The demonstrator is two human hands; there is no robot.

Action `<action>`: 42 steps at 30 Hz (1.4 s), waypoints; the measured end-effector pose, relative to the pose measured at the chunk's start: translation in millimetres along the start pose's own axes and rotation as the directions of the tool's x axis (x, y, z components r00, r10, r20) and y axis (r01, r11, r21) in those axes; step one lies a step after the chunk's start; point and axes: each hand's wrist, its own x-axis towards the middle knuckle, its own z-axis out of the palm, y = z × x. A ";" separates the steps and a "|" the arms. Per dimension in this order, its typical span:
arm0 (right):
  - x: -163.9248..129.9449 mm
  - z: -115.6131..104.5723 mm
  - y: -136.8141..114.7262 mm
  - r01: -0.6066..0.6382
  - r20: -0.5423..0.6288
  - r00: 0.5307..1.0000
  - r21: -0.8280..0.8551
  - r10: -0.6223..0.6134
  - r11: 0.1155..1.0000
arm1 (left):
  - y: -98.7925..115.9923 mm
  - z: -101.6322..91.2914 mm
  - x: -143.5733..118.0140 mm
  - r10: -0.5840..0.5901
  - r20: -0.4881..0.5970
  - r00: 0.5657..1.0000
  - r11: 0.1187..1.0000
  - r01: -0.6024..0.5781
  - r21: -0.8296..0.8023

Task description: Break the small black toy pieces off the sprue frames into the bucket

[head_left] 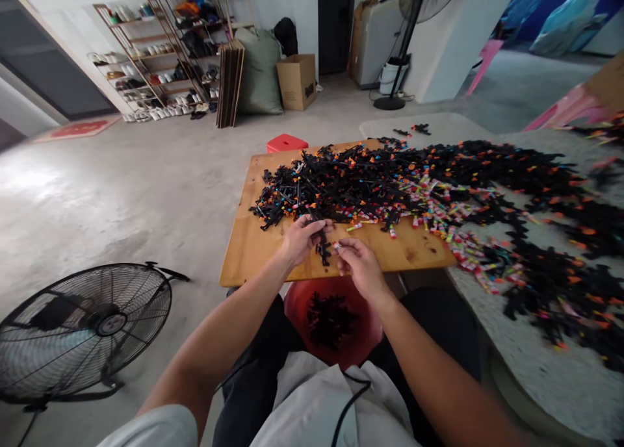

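My left hand (pixel 301 236) is closed, its fingers pinched on a small black toy gun (pixel 323 252) that hangs down over the wooden board. Just to the right, my right hand (pixel 357 257) pinches a small tube (pixel 336 245) with a pale and reddish surface, close to the toy gun but seemingly apart from it. Beyond both hands spreads a heap of black toy guns (pixel 361 174) with orange and blue tips. Colourful small tubes (pixel 433 203) lie along the heap's near side. The fingertips partly hide what each hand grips.
Below the wooden board's (pixel 238 252) near edge, a red tub (pixel 297 310) between my legs holds black pieces. A stone-like table (pixel 550 382) adjoins on the right. A floor fan (pixel 110 323) stands at left, a red stool (pixel 286 143) behind the board.
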 end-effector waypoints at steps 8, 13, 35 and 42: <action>-10.1 1.5 0.7 0.033 -0.111 0.994 0.142 -0.017 0.989 | -18.0 37.7 -12.3 -0.043 -0.093 0.995 0.949 0.011 -0.315; -13.2 -7.3 -4.1 0.055 -0.128 0.991 0.093 -0.043 0.994 | -19.3 43.8 -16.1 -0.055 -0.161 0.985 0.943 -0.001 -0.332; -17.4 6.6 -14.9 -0.037 -0.129 0.989 0.240 0.069 0.970 | -26.9 58.4 -30.1 0.079 -0.225 0.971 0.982 -0.115 -0.153; -17.7 5.0 -11.4 -0.021 -0.152 0.986 0.266 0.063 0.964 | -28.4 55.6 -33.8 0.060 -0.197 0.979 0.983 -0.092 -0.158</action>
